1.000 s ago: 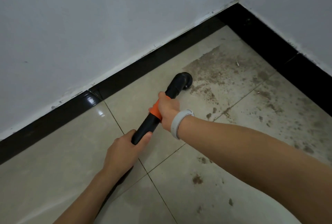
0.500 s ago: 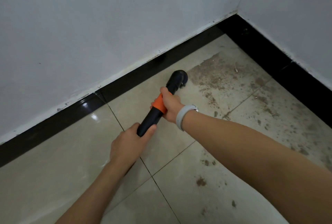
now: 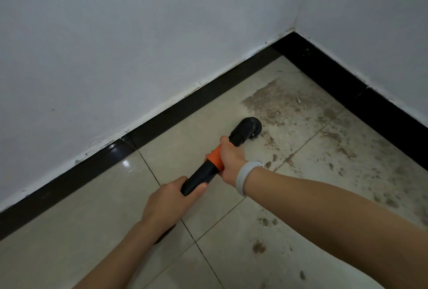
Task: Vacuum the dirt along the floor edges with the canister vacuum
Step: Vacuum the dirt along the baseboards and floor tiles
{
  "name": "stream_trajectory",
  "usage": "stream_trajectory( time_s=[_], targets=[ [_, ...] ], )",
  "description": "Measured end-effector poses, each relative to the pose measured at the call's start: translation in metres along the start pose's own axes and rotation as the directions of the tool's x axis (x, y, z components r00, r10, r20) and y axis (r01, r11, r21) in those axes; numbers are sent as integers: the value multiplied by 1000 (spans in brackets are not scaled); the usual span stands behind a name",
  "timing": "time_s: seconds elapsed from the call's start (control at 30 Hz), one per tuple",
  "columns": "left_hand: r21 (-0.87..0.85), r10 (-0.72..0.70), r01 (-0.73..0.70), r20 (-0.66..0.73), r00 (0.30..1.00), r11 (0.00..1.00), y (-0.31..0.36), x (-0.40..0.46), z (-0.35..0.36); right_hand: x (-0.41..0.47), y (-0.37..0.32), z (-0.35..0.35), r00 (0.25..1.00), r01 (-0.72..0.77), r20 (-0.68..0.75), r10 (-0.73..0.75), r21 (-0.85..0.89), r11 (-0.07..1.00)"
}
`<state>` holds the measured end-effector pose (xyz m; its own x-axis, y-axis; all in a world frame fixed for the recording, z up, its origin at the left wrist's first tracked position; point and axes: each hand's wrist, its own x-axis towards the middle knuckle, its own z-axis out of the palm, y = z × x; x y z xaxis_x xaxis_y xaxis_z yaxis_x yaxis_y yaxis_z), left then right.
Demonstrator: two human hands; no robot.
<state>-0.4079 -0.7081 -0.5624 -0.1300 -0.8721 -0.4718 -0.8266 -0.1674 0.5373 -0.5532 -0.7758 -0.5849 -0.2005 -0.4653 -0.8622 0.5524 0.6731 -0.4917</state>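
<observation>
A black vacuum wand [image 3: 199, 178] with an orange collar [image 3: 215, 158] points away from me toward the room corner. Its bent black nozzle [image 3: 249, 127] rests on the beige tile at the near edge of a brown dirt patch [image 3: 284, 107]. My right hand [image 3: 231, 156] grips the wand at the orange collar; a pale wristband [image 3: 247, 174] sits on that wrist. My left hand [image 3: 170, 205] grips the wand's lower end, and the hose behind it is mostly hidden under my forearm.
Two white walls meet at a corner at the upper right, lined by a black skirting board [image 3: 176, 114]. Scattered dirt specks [image 3: 259, 247] spread over the tiles to the right and near my right forearm. The tiles on the left look shiny.
The view has tilted, so walls and corner sit lower in the frame. The nozzle has shifted slightly right along the edge of the dirt patch. Both hands keep the same grip.
</observation>
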Motion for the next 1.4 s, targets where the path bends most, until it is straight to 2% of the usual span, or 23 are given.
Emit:
stream_trajectory(
  time_s=[0.17, 0.37, 0.47, 0.63, 0.77, 0.83, 0.93, 1.0, 1.07, 1.23, 1.4],
  targets=[
    [22, -7, 6, 41, 999, 1000, 0, -19, 17, -13, 16, -25, 999, 10, -39, -7, 87, 996],
    [65, -41, 40, 15, 999, 997, 7, -15, 12, -25, 21, -15, 998, -4, 68, -2, 92, 996],
    [160, -62, 45, 104, 993, 986, 33, -30, 9, -40, 6, -29, 996, -50, 72, 45, 59, 997],
    [421, -76, -64, 307, 949, 905, 106, -71, -28, -111, -37, -63, 996, -76, 57, 73, 53, 996],
    [467, -122, -94, 412, 903, 879, 176, -113, -68, -197, -79, -94, 996, -80, 29, 78, 49, 996],
    [370, -109, -47, 389, 915, 928, 210, -141, -90, -242, -99, -111, 997, -81, 13, 81, 24, 996],
    [162, -73, 36, 228, 971, 986, 254, -187, -126, -308, -126, -132, 997, -76, -25, 76, -4, 997],
    [95, -95, 83, 130, 987, 992, 279, -215, -148, -343, -147, -140, 997, -57, -60, 53, -55, 997],
    [88, -136, 128, 96, 986, 988, 300, -237, -171, -366, -168, -143, 996, -49, -83, 41, -98, 994],
    [137, -212, 193, 143, 967, 972, 340, -270, -210, -416, -212, -143, 999, -42, -10, 40, -247, 968],
    [136, -225, 206, 140, 964, 969, 382, -290, -234, -454, -243, -137, 999, -33, 3, 36, -342, 939]
  ],
)
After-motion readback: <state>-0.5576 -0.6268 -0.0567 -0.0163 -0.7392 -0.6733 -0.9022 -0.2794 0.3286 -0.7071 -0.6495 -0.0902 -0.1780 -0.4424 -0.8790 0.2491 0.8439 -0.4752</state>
